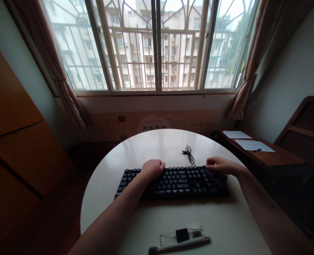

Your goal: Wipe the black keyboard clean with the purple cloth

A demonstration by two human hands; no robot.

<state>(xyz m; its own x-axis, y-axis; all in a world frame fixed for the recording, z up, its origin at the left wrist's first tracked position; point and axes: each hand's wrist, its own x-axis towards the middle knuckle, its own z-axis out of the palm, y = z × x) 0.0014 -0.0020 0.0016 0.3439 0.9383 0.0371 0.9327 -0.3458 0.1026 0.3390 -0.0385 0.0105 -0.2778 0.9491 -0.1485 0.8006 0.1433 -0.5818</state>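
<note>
A black keyboard (178, 181) lies across the white round table. My left hand (153, 169) is closed over its back edge, left of the middle; the fingertips are mostly hidden. At the keyboard's right end my right hand (220, 165) is closed on a purple cloth (217, 178), which drapes over the number keys. The keyboard's coiled black cable (189, 154) rests behind it. Nearer to me are a wire keycap puller (182, 235) with a black block and a brush (184, 245) with a pale handle and grey bristle head.
The white round table (114, 223) has a curved edge. To the right, a wooden bench (286, 156) carries sheets of paper (255, 145) and a dark pen. A barred window with curtains is ahead, above a printed cardboard panel (199, 120). Wooden cabinets (16, 148) stand left.
</note>
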